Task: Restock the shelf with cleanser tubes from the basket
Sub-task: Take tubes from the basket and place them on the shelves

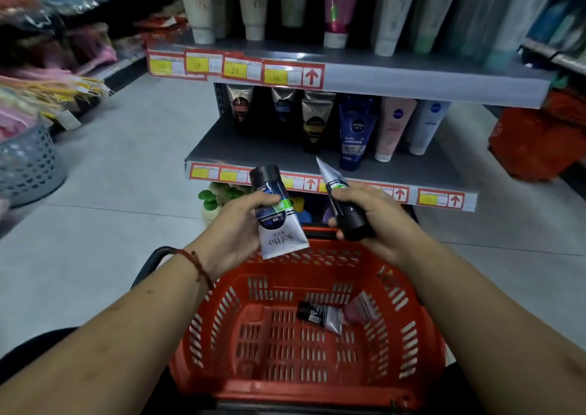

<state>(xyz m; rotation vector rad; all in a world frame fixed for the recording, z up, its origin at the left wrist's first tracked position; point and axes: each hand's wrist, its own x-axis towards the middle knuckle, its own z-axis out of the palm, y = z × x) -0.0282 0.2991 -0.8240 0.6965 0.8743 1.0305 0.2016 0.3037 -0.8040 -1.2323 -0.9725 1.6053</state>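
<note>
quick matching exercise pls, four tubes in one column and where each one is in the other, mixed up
1 silver plastic tube with black cap up
2 silver plastic tube with black cap down
3 small silver tube lying flat
4 dark blue plastic tube

A grey metal shelf
B left hand
C red plastic basket
D right hand

Pairs: 1-B, 2-D, 3-C, 4-A

left hand [235, 227] and right hand [377, 221] both grip, forearms extended.
</note>
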